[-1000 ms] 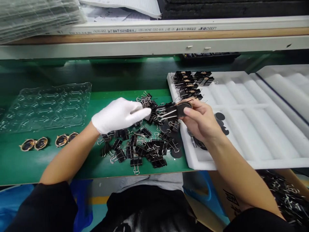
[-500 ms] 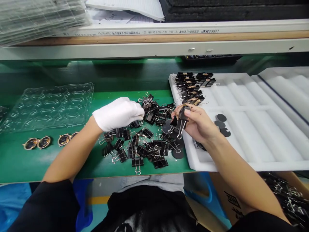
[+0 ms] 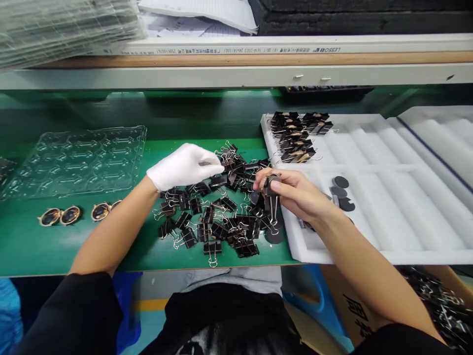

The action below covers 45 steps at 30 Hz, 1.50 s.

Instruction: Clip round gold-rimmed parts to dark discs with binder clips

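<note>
The left hand [image 3: 186, 167], gloved in white, has thumb and forefinger slightly parted with nothing seen between them; whether the tips touch the clip pile [image 3: 221, 229] in front of and beside them cannot be told. The bare right hand [image 3: 303, 197] is closed on a black binder clip [image 3: 272, 195], wire handles pointing toward the person, above the left edge of a white tray [image 3: 424, 257]. The tray's ridged channels give room to the right of that hand; a strip of green surface [image 3: 144, 256] lies between the left hand and a clear plastic tray [image 3: 84, 153], while the shelf rail [image 3: 221, 74] bounds the space beyond both hands. The right fingers hide part of the clip and a rounded piece held with it; the left forearm covers part of one pair of tan frames [image 3: 59, 216]. Upside down on the rail beyond the right hand, "LESSO" [image 3: 332, 50] is readable; the finer print is hard to make out, and characters on the carton [image 3: 334, 286] beneath the right forearm are partly covered.
</note>
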Each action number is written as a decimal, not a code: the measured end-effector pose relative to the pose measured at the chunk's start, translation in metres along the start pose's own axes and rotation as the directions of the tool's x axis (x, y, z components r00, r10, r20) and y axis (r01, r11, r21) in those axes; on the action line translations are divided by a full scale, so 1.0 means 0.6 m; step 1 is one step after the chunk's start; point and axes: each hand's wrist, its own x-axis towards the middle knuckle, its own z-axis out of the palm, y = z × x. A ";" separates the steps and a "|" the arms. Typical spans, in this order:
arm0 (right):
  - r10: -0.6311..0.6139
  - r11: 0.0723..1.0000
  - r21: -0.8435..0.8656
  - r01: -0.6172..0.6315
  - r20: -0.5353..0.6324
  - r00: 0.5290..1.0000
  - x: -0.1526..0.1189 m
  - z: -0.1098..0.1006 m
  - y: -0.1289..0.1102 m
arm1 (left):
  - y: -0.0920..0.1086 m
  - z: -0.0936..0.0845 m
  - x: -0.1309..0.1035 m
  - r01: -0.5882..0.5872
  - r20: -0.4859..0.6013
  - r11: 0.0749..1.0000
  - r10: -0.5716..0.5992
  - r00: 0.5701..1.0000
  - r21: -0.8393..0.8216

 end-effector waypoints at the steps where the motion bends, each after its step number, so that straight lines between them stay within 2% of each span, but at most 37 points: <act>1: -0.014 0.999 -0.048 0.016 0.034 0.999 0.000 0.002 0.000 | 0.009 0.001 -0.001 0.048 -0.031 0.996 -0.051 0.998 -0.074; 5: -0.080 0.974 -0.201 0.102 0.112 0.990 0.000 0.016 0.003 | 0.053 0.025 -0.001 0.139 -0.113 0.925 -0.190 0.975 -0.355; 7: -0.122 0.964 -0.227 0.142 0.098 0.988 0.000 0.023 0.006 | 0.074 0.038 -0.003 0.129 -0.133 0.907 -0.197 0.971 -0.401; 9: -0.146 0.960 -0.231 0.160 0.079 0.986 0.001 0.028 0.007 | 0.088 0.044 -0.008 0.098 -0.132 0.939 -0.149 0.980 -0.331; 12: -0.132 0.961 -0.232 0.149 0.086 0.988 0.000 0.031 0.005 | 0.094 0.045 -0.017 0.075 -0.099 0.993 -0.084 0.992 -0.091; 14: -0.113 0.963 -0.232 0.135 0.104 0.988 -0.001 0.031 0.003 | 0.093 0.045 -0.021 0.078 -0.097 0.996 -0.073 0.993 0.047; 18: -0.103 0.959 -0.251 0.132 0.125 0.987 -0.004 0.030 0.000 | 0.089 0.050 -0.021 0.053 -0.132 0.991 -0.037 0.991 0.119; 21: -0.084 0.972 -0.221 0.084 0.009 0.996 -0.005 0.029 -0.001 | 0.089 0.046 -0.016 0.053 -0.183 0.996 -0.040 0.982 0.067; 24: 0.052 0.997 -0.043 -0.060 -0.164 0.985 -0.001 0.026 -0.001 | 0.084 0.033 -0.012 0.081 -0.239 0.995 -0.091 0.967 -0.049; 26: 0.118 0.993 0.024 -0.115 -0.211 0.970 0.003 0.020 0.001 | 0.080 0.026 -0.011 0.101 -0.264 0.984 -0.137 0.955 -0.146; 28: 0.103 0.993 -0.028 -0.112 -0.228 0.968 0.006 0.011 0.002 | 0.077 0.024 -0.011 0.108 -0.263 0.973 -0.160 0.952 -0.202; 30: 0.057 0.985 -0.148 -0.084 -0.180 0.982 0.007 0.003 -0.001 | 0.076 0.029 -0.010 0.080 -0.258 0.979 -0.127 0.958 -0.185; 32: 0.033 0.963 -0.265 -0.048 -0.062 0.998 0.005 -0.003 -0.008 | 0.077 0.036 -0.009 0.024 -0.263 0.989 -0.062 0.963 -0.145; 34: 0.027 0.937 -0.348 0.001 0.078 0.997 0.002 -0.007 -0.015 | 0.080 0.043 -0.009 -0.027 -0.265 0.991 -0.008 0.964 -0.129; 36: 0.020 0.922 -0.385 0.043 0.157 0.987 0.001 -0.008 -0.021 | 0.083 0.047 -0.011 -0.051 -0.252 0.986 0.010 0.968 -0.157; 40: 0.013 0.909 -0.415 0.047 0.141 0.990 0.001 -0.008 -0.024 | 0.088 0.049 -0.017 -0.071 -0.234 0.975 0.020 0.972 -0.211; 42: 0.012 0.897 -0.441 0.041 0.117 0.993 0.001 -0.006 -0.024 | 0.090 0.051 -0.018 -0.091 -0.241 0.976 0.041 0.970 -0.198; 45: 0.035 0.887 -0.460 0.034 0.141 0.989 0.000 -0.002 -0.024 | 0.093 0.057 -0.016 -0.121 -0.248 0.980 0.079 0.966 -0.160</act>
